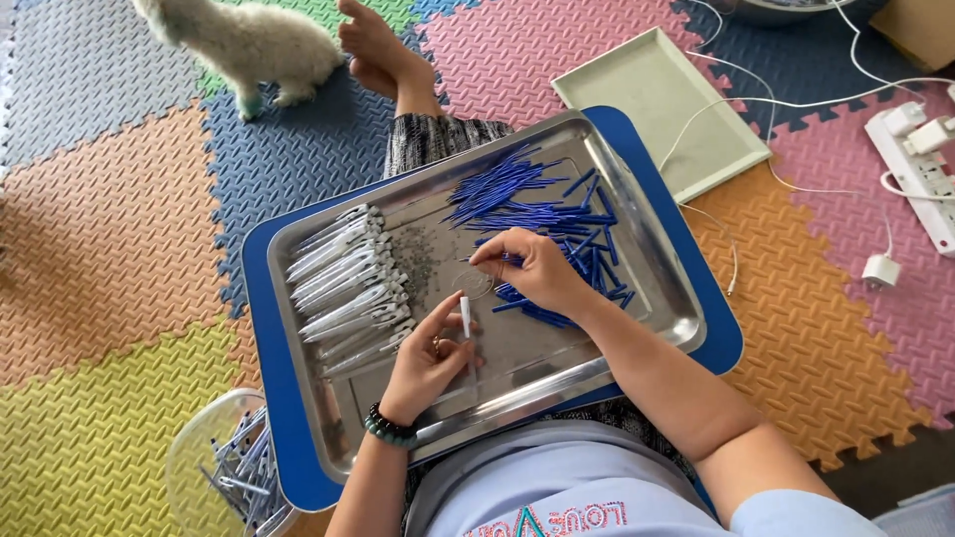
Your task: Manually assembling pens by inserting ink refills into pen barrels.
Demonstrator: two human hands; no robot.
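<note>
While the left hand point(430, 360) pinched a white barrel point(465, 316) and the right hand point(532, 270) gripped a blue refill point(507, 260) (at three o'clock), the tilted steel tray point(637, 234) risked spilling.

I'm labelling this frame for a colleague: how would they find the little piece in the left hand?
Start at the steel tray on the person's lap. Near its front edge, the left hand, with a dark bead bracelet on its wrist, pinches a short white tube upright. It stands alone, unlike the white pieces lying stacked to the left and the blue sticks heaped behind.
</note>
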